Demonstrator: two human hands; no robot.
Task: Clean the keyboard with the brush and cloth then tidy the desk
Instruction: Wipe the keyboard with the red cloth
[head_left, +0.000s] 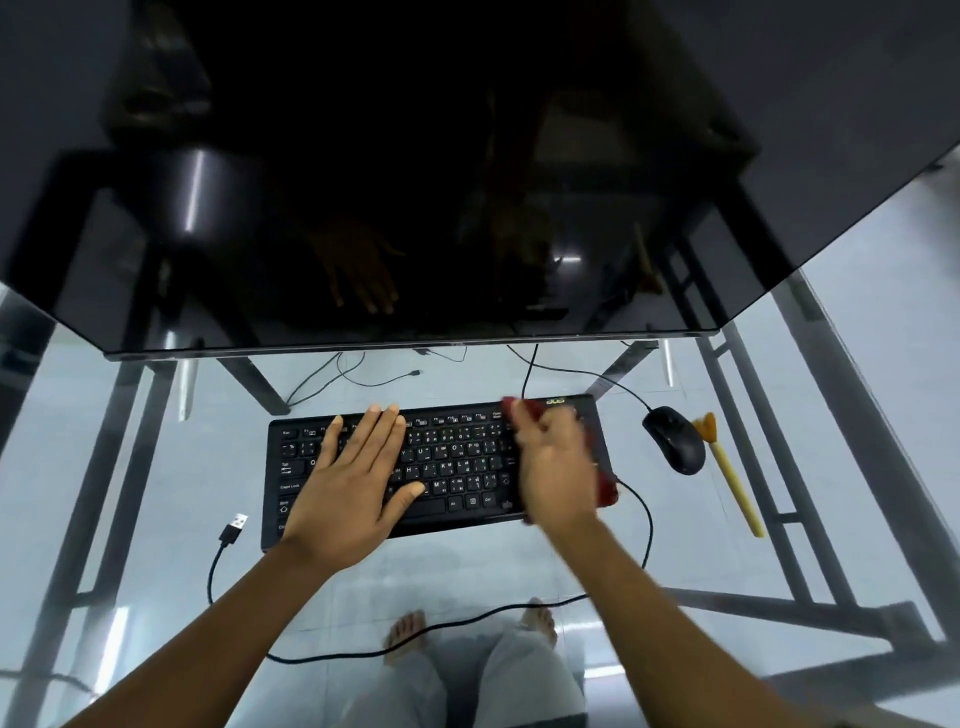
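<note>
1. We judge the cloth step to be in hand. Our right hand (556, 462) grips the red cloth (609, 491), bunched under curled fingers, over the right end of the keyboard (441, 467). The hand is blurred, so we cannot read the exact hold.
2. Our left hand (353, 478) lies flat on the left half of the keys, fingers straight and close together. We take it to be steadying the board.
3. The brush (732, 478) lies on the glass worktop (156, 467), well to the right of the right hand and just beyond the mouse (675, 439). Neither hand holds it, so brushing is probably done.
4. Next, the cloth should sweep across towards the left hand. That hand must lift or shift so the keys beneath it get wiped. Light, even pressure should keep the board from sliding on the glass.
5. Tidying is not yet begun. A loose USB plug (236, 525) lies just left of the left wrist, and its cable loops back towards us.
</note>
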